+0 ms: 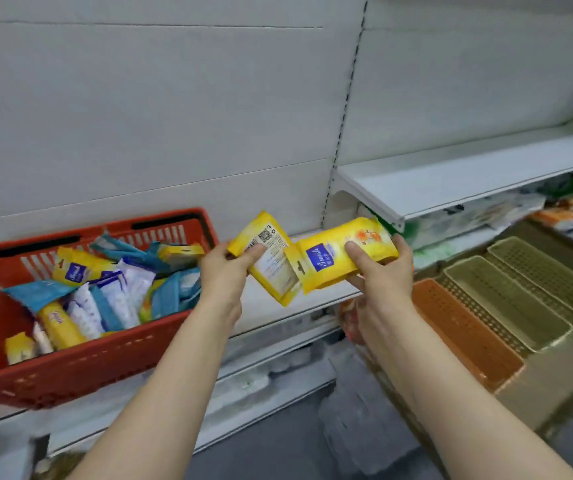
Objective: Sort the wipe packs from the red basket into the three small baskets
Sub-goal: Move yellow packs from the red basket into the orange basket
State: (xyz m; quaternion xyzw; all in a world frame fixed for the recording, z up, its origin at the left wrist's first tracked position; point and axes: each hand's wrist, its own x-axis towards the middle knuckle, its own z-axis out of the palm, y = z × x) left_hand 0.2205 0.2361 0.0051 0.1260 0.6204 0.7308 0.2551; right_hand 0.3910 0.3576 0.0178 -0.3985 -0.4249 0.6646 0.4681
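Observation:
The red basket [80, 362] sits at the left on a white shelf, filled with several yellow, blue and white wipe packs [111, 289]. My left hand [224, 271] grips a yellow wipe pack [271, 268] showing its printed back with a QR code. My right hand [382, 271] holds a second yellow pack [337, 254], front side up with a blue label. Both packs hang between the red basket and the small baskets. At the right lie an orange small basket [465, 334] and two olive ones [506, 299] [548, 275], side by side; nothing shows inside them.
A white upper shelf [451, 174] juts out above the small baskets, with packaged goods beneath it. The white back panel [174, 116] rises behind. Lower shelf edges and grey floor lie under my forearms.

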